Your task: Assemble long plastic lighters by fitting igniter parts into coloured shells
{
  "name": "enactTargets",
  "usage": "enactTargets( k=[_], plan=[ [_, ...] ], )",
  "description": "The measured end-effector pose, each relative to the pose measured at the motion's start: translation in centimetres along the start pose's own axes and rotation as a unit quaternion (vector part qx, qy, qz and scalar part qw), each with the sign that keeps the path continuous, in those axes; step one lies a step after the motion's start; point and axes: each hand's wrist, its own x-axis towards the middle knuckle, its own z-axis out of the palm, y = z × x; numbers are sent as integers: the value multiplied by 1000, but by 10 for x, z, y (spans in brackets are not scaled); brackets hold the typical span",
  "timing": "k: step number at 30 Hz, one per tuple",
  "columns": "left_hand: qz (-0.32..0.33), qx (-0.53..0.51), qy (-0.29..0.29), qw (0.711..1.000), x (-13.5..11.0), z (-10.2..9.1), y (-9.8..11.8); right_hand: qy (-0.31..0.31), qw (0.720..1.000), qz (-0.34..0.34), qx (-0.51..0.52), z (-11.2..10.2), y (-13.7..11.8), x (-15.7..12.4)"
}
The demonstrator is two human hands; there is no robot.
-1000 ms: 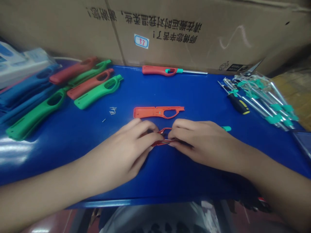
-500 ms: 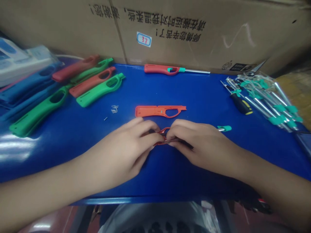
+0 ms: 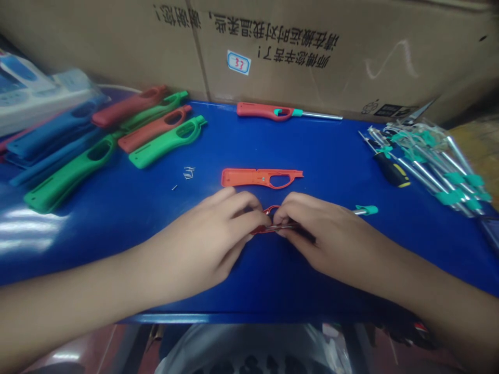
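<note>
My left hand (image 3: 218, 234) is closed on a red-orange lighter handle shell (image 3: 261, 229), most of which its fingers hide. At the shell's right end, my right hand (image 3: 312, 223) pinches a thin metal strip (image 3: 286, 226) that lies along the shell. The loop-shaped trigger opening shows between the two hands. Just beyond them, an orange handle half (image 3: 244, 177) rests on the table with its inside facing up. A metal tube with a teal end (image 3: 366, 210) sticks out past the back of my right hand; its other end is hidden.
Small screws (image 3: 188, 172) lie left of centre. Green, red and blue handle shells (image 3: 167, 143) are piled at the left. An assembled lighter (image 3: 265, 111) lies before the cardboard box (image 3: 273, 31). At right are a black-and-yellow screwdriver (image 3: 392, 170) and several metal tubes with teal parts (image 3: 448, 179).
The whole view has shifted slightly, so everything appears a little further right. Both hands keep their grip at the shell, and the thin metal strip shows a bit more clearly between them.
</note>
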Motion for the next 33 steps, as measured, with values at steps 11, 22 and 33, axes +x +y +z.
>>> enactTargets(
  k=[11, 22, 33],
  plan=[
    [5, -9, -2, 1000, 0, 0, -1, -39, 997, -59, 9, -9, 10, 1],
    [29, 10, -8, 999, -1, -3, -4, -33, 992, -124, -2, -15, 19, 3],
    [30, 29, -6, 999, -1, -3, -2, -22, 993, -112, 1, -16, 18, 5]
  ],
)
